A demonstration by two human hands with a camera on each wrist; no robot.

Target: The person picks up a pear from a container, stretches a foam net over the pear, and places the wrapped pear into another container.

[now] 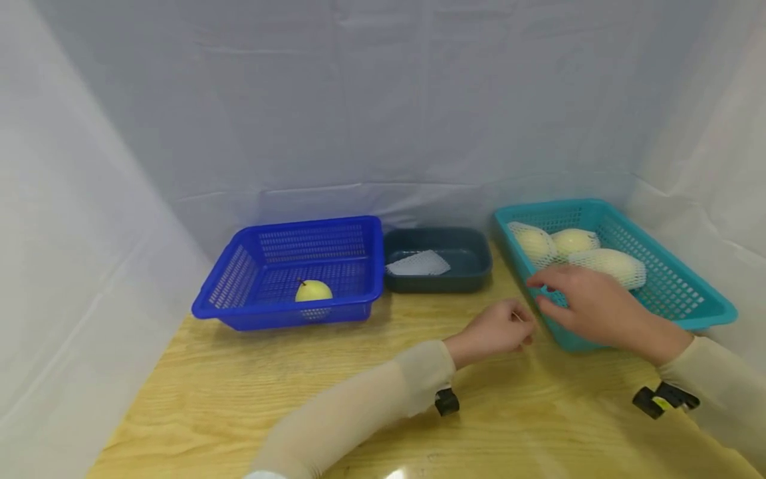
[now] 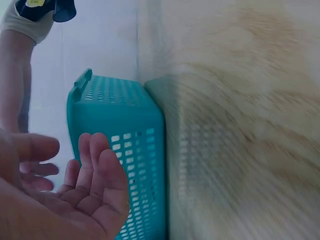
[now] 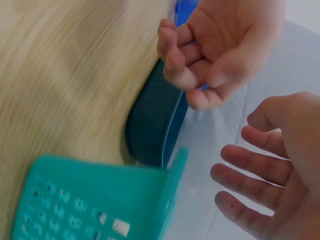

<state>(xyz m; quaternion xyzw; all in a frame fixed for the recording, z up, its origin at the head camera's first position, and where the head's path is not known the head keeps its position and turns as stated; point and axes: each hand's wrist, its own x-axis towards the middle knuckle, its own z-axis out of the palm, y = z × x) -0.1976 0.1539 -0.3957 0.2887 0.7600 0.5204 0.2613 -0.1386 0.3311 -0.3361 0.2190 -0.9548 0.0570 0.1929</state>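
Note:
My right hand (image 1: 589, 301) is over the near left rim of the teal basket (image 1: 712, 309), its fingers spread and bent a little, with nothing in them. In that basket lie three pale yellow fruits (image 1: 610, 266) in white foam nets. My left hand (image 1: 497, 327) hovers left of the basket, above the table; its loosely curled fingers (image 2: 92, 155) hold nothing in the left wrist view. A bare yellow pear (image 1: 314, 291) with a stem sits in the blue basket (image 1: 239, 266). Inside the dark green tray (image 1: 437, 285) is an empty white foam net (image 1: 420, 263).
The blue basket, the tray and the teal basket stand side by side along the back of the wooden table (image 1: 251, 386). White sheeting (image 1: 383, 100) walls off the back and both sides. Each wrist wears a small black camera (image 1: 447, 402).

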